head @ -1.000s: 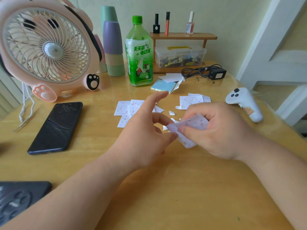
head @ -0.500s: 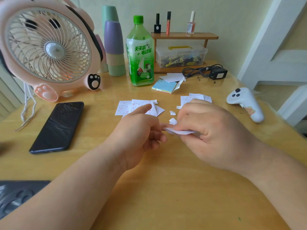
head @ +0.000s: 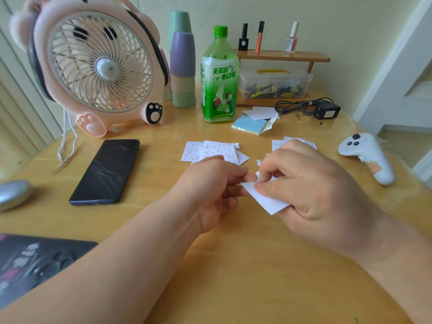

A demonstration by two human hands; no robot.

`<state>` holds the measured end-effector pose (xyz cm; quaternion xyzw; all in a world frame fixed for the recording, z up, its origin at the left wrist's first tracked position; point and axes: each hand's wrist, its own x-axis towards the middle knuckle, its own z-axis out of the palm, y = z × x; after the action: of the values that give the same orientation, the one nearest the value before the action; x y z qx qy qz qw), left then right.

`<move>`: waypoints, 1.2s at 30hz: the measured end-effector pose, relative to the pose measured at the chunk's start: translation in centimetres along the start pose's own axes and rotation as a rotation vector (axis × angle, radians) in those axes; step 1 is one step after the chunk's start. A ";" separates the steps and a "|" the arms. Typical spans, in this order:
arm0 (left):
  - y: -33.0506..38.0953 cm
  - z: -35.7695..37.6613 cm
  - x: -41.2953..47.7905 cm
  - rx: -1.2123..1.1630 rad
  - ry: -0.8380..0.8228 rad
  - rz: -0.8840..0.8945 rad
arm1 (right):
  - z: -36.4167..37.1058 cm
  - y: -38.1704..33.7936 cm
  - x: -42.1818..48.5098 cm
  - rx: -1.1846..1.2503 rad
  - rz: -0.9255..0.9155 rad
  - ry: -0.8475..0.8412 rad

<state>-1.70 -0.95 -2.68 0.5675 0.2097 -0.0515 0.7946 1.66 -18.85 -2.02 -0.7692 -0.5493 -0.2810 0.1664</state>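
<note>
Paper slip (head: 266, 202), before green bottle (head: 219, 73): right hand (head: 315, 183) grips it, left hand (head: 208, 185) pinches its corner, seemingly to fold.

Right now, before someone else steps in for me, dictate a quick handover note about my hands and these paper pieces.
Left hand: fingers pinch the left tip of the white paper piece.
Right hand: thumb and fingers grip the same piece over the wooden table.
Done: a left pile of cherry-print squares lies beyond the left hand, a right pile partly behind the right hand, small scraps between them.
Left: finish the held piece (fold or tear, cannot tell), then probably add it to a pile.
</note>
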 end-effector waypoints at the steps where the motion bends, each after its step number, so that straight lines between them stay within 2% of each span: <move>1: 0.1 0.0 -0.1 -0.003 0.002 -0.009 | 0.0 0.0 0.0 -0.004 -0.015 0.019; 5: 0.4 -0.4 0.2 -0.067 0.039 -0.043 | -0.5 -0.3 0.0 -0.013 -0.100 0.041; 9: 0.4 -1.3 1.1 -0.077 0.068 0.011 | -1.3 -1.3 0.2 -0.022 -0.144 0.055; 18: 0.3 -0.4 -0.3 0.051 -0.274 -0.017 | -0.5 0.0 -0.3 -0.023 -0.073 0.042; 21: 0.1 -0.4 -0.3 0.111 -0.292 0.045 | -0.1 0.2 0.0 -0.052 -0.006 0.011; 23: -0.1 -0.6 -0.1 0.130 -0.269 0.080 | -0.4 -0.3 -0.2 0.026 0.018 -0.032; 26: -0.3 -0.8 0.1 0.160 -0.223 0.106 | -1.2 0.2 -0.4 0.243 0.209 -0.192; 28: -0.4 -0.9 0.2 0.199 -0.193 0.123 | -0.9 2.2 0.3 0.457 0.473 -0.272; 29: -0.5 -0.9 0.2 0.232 -0.186 0.141 | -0.6 3.0 0.4 0.529 0.584 -0.257; 32: -0.6 -0.8 0.1 0.346 -0.199 0.193 | -0.5 2.5 -0.7 0.662 0.721 -0.122; 33: -0.7 -0.8 0.1 0.375 -0.200 0.203 | -0.5 2.1 -0.8 0.732 0.790 -0.130; 36: -0.7 -0.9 0.1 0.413 -0.166 0.218 | -0.6 1.2 -1.0 0.989 0.868 -0.292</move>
<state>-2.03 -0.37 -3.58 0.7309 0.0666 -0.0537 0.6771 2.40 -20.38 -2.09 -0.7836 -0.2710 0.2027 0.5210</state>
